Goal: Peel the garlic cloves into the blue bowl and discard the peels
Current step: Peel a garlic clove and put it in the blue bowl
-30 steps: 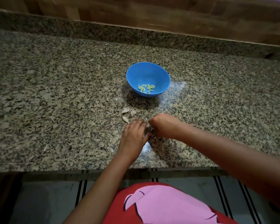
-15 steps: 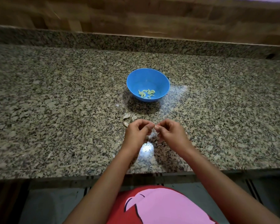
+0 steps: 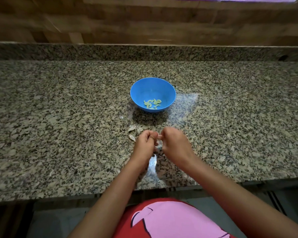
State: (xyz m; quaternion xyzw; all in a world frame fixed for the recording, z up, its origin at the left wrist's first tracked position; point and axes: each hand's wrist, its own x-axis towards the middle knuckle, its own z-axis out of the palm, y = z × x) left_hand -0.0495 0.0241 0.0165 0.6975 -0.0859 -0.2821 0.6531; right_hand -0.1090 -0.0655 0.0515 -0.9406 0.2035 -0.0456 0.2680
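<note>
Garlic clove [image 3: 159, 136], mostly hidden, is being pinched between left hand [image 3: 144, 145] and right hand [image 3: 175, 145] fingertips, near side of blue bowl [image 3: 169, 90]. Risk: slick clove slipping onto counter [image 3: 58, 117], peel fragments falling among peeled cloves [image 3: 152, 104].

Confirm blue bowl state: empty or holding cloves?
Holding cloves, far from full. The blue bowl sits upright with a small cluster of peeled cloves at its bottom.

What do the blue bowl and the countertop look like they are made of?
The blue bowl looks like plastic: even saturated colour, thin rim, soft dull sheen. The countertop looks like polished granite: speckled tan, grey and black grains, with a glossy reflection beside the bowl. Sight alone cannot confirm either.
</note>
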